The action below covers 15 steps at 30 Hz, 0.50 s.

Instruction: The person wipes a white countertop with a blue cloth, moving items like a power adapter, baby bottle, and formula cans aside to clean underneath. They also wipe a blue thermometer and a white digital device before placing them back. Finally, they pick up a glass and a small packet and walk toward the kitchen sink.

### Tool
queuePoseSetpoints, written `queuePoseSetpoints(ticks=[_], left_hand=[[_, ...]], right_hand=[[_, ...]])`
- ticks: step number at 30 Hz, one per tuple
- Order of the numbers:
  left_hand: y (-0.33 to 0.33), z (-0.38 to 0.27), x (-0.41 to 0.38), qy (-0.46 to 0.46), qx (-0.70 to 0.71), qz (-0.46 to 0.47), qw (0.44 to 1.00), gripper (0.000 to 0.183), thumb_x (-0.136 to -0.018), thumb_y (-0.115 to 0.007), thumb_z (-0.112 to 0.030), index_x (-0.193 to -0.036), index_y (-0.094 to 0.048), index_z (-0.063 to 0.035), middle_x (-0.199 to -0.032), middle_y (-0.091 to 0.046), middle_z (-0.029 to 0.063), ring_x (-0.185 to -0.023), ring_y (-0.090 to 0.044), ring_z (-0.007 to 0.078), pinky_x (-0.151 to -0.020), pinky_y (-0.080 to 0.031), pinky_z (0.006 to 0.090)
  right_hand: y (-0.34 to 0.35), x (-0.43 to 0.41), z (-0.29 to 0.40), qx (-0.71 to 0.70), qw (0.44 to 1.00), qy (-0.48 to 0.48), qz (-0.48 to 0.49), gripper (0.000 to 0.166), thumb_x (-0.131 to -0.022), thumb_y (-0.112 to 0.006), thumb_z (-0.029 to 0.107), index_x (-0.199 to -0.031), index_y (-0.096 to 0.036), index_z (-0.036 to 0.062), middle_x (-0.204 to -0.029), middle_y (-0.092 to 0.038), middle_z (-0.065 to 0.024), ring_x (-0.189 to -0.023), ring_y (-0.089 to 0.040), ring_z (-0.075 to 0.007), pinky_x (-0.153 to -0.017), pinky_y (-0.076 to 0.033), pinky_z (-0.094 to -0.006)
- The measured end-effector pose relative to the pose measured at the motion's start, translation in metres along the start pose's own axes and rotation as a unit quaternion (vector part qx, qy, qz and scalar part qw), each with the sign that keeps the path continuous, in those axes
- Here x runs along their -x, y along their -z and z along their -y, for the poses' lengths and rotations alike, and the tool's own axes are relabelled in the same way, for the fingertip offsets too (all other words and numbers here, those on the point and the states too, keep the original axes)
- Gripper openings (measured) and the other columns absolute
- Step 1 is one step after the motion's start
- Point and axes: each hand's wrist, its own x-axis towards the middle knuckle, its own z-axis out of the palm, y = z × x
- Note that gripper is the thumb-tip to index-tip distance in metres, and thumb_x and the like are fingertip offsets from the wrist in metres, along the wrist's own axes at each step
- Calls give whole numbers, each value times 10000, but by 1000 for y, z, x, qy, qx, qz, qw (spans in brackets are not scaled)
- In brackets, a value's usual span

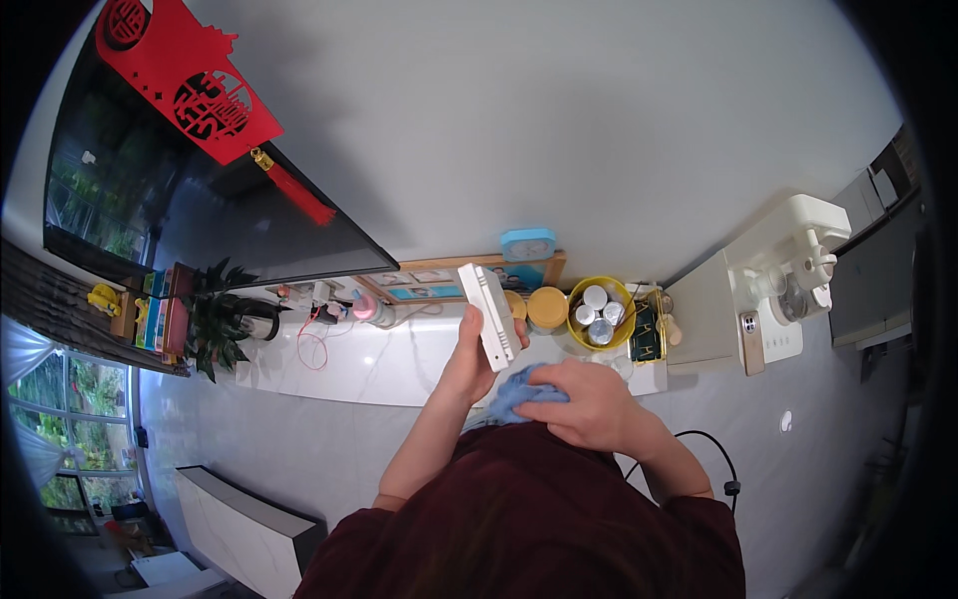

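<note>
My left hand (pixel 468 363) grips a slim white plastic box (pixel 488 318) with notches along one side. It is held up tilted, above the front part of a white marble-patterned cabinet top (pixel 404 367). My right hand (pixel 599 404) clutches a crumpled blue cloth (pixel 516 397) close to my body. The cloth is just below the lower end of the white box, and a small gap seems to lie between them. My left fingertips show at the box's far side; part of the cloth is hidden by my right hand.
Behind my hands are a yellow-lidded jar (pixel 547 307), a yellow basket (pixel 573 335) of several cans, a picture frame (pixel 557 268) and a blue clock (pixel 528 245). A pink-topped bottle (pixel 367 307) and cables (pixel 310 352) are left. A white appliance (pixel 778 284) and phone (pixel 751 344) are right.
</note>
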Motion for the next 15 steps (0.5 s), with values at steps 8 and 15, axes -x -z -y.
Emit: queuePoseSetpoints(ticks=[8,15], left_hand=[[-19,-10,9,-67,-198,132,969,1064,-726,-714,-481,-1478,-127,-11,-1422,-342,143,-1327,-345,271,-1111,-233,385],[-32,-7,24,-92,-241,236,937,1135,-676,-754,-445,-1465,-100,42,-1451,-232,173,-1383,-239,286,-1118,-206,404]], right_hand=[[14,15,-15,-108,942,-47,-314,408,-716,-501,-10,-1092,-647,54,-1099,-549,-190,-956,-585,-282,-831,-482,-345],[4,-4,3,-28,938,-87,-335,415,-739,-526,-2,-1144,-610,26,-1101,-538,-196,-959,-577,-331,-821,-488,-376]])
